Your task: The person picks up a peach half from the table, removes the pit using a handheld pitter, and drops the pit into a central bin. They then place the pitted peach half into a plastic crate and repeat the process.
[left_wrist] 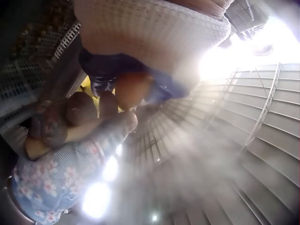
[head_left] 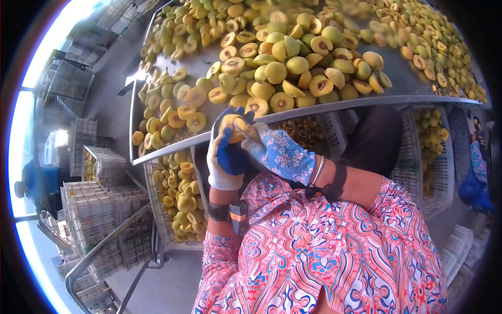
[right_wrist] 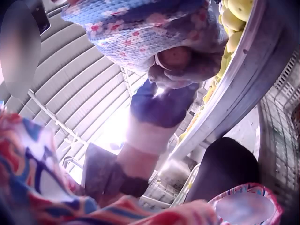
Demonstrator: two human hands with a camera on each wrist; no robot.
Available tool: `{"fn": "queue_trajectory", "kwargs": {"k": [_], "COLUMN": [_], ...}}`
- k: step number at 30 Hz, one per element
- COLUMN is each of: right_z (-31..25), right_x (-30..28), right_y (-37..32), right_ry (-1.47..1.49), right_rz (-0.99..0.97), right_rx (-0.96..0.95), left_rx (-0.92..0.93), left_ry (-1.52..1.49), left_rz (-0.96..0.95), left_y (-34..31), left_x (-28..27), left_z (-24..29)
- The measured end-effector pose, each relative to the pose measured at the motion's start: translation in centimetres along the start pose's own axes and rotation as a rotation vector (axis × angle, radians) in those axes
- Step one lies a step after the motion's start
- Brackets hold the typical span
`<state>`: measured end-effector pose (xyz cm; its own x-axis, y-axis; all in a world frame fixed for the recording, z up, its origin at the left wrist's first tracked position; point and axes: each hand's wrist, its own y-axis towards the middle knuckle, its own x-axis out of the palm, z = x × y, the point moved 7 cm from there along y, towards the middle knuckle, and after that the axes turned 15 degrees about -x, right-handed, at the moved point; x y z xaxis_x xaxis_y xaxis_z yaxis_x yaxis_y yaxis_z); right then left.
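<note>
A yellow fruit piece (head_left: 230,127) sits in the fingers of the left hand (head_left: 226,157), gloved in white and blue, just over the table's near edge. The right hand (head_left: 282,153), in a blue flowered glove, has its fingertips against the fruit. In the left wrist view the fruit (left_wrist: 133,89) shows below the left glove (left_wrist: 140,37), and the right fingers curl round a tan handle-like thing (left_wrist: 84,132). Its rounded end (right_wrist: 176,58) appears within the right glove (right_wrist: 136,35) in the right wrist view; what its far end looks like is hidden.
Halved yellow-green fruits (head_left: 282,68) are heaped on a metal table with a raised rim (head_left: 314,109). Beneath it stand crates of fruit (head_left: 183,201), (head_left: 431,152). Stacked crates (head_left: 99,220) and a metal bar (head_left: 104,243) are at left. Other people are at both sides.
</note>
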<state>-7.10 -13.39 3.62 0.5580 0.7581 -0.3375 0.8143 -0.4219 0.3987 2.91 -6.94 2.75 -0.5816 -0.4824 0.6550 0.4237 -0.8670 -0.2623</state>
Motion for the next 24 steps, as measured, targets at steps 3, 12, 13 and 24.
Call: {"fn": "queue_trajectory", "kwargs": {"k": [3, 12, 13, 24], "right_z": [1.3, 0.2, 0.0, 2.5], "right_x": [-0.9, 0.7, 0.6, 2.6], "right_y": [0.9, -1.2, -1.1, -2.2], "right_ry": [-0.048, -0.216, -0.219, 0.034], "right_rz": [0.121, -0.112, -0.127, -0.159], "right_rx": [-0.175, -0.172, -0.160, 0.051], "left_rx": [-0.125, 0.408, 0.401, 0.010], "left_ry": [-0.119, 0.894, 0.865, 0.288], "left_rz": [-0.009, 0.205, 0.181, 0.267], "left_y": [0.2, -2.4, -2.5, -1.5], "left_x": [-3.2, 0.4, 0.6, -0.4], "left_z": [-1.3, 1.3, 1.3, -1.4]}}
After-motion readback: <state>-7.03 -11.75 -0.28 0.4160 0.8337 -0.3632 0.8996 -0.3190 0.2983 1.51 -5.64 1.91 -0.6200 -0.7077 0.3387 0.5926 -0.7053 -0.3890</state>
